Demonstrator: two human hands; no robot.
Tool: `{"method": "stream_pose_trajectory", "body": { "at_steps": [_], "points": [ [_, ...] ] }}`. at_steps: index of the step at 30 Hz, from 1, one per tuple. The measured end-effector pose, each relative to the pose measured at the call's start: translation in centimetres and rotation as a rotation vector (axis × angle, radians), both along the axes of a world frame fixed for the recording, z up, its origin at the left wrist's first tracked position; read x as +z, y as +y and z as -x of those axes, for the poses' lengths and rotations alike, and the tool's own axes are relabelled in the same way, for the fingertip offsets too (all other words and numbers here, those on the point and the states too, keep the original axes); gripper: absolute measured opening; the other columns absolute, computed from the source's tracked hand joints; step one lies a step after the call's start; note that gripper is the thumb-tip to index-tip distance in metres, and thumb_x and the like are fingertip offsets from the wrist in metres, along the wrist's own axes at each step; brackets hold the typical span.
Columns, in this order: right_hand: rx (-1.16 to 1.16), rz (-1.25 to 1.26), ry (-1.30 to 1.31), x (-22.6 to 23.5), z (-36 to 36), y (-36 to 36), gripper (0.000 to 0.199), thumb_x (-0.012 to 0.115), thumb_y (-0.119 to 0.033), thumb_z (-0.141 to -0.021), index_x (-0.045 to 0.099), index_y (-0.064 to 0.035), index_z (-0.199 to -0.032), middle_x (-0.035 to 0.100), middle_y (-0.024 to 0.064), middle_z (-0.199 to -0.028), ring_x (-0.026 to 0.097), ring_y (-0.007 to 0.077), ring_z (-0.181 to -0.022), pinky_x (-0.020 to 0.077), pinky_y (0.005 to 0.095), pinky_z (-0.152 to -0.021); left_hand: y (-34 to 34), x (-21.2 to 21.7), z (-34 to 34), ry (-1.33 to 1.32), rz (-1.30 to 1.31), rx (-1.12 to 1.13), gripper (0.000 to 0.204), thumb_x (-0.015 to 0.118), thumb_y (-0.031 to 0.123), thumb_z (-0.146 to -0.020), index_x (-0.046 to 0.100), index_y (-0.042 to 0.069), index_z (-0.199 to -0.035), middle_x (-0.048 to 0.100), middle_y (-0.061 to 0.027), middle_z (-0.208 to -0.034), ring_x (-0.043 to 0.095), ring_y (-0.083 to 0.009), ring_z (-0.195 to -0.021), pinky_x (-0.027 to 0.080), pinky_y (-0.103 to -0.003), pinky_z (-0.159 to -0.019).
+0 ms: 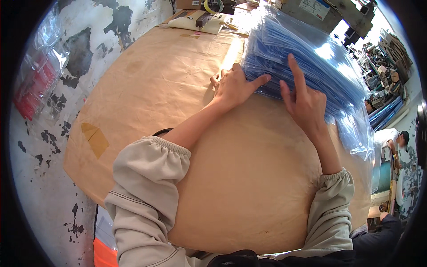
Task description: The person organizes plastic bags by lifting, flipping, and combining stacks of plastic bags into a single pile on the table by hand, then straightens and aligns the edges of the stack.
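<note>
A thick stack of clear, bluish plastic bags or sheets lies at the far right of the brown-covered table, its near edge fanned into many layers. My left hand rests at the stack's near left corner. Its thumb stretches right against the layers, while its fingers are bent on the table side. My right hand lies over the near edge of the stack. Its index finger points away from me and the thumb stands apart; the other fingers are curled under and partly hidden. Neither hand visibly grips a sheet.
A tape roll and a dark metal tool sit at the far edge, near a grey box. Loose plastic hangs over the right side. A peeling wall borders the left. People work at the right.
</note>
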State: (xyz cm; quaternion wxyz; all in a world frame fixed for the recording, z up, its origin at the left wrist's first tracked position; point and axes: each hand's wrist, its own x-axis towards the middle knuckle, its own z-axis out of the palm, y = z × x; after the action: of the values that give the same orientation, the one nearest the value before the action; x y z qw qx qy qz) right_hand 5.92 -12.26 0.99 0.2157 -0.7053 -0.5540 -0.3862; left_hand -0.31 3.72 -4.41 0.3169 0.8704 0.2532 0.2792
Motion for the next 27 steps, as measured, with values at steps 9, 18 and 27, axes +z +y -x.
{"method": "stream_pose_trajectory", "body": {
  "at_steps": [9,18,27],
  "points": [
    [-0.165,0.075,-0.216,1.9,-0.7,-1.2,0.055,0.059,-0.039,-0.079,0.047,-0.01,-0.124,0.05,0.0017,-0.052,0.047,0.0162,-0.039,0.0384,0.0271,-0.038,0.2,0.4,0.3,0.052,-0.079,0.003,0.075,0.055,0.064,-0.07,0.053,-0.006,-0.095,0.063,-0.014,-0.082,0.059,-0.0285,-0.085,0.031,-0.043,-0.089],
    [-0.136,-1.001,0.765,7.4,-15.7,-13.4,0.053,0.028,-0.048,-0.091,0.046,-0.0071,-0.12,0.054,0.0115,-0.108,0.055,0.024,-0.091,0.0413,0.0414,-0.08,6.8,1.5,1.4,0.09,0.505,-0.549,0.095,0.014,0.076,-0.075,0.014,0.006,-0.139,0.023,-0.014,-0.14,0.026,-0.0243,-0.127,0.019,-0.037,-0.103],
    [0.602,-0.89,1.816,-9.5,-24.0,-14.3,0.059,0.039,-0.05,-0.086,0.043,-0.003,-0.122,0.052,0.0128,-0.111,0.051,0.0219,-0.099,0.0415,0.0378,-0.084,9.4,-2.4,-7.3,-0.418,1.021,-0.648,0.066,0.03,0.06,-0.085,0.045,0.008,-0.121,0.053,-0.0072,-0.114,0.051,-0.0197,-0.103,0.043,-0.035,-0.089]
  ]
}}
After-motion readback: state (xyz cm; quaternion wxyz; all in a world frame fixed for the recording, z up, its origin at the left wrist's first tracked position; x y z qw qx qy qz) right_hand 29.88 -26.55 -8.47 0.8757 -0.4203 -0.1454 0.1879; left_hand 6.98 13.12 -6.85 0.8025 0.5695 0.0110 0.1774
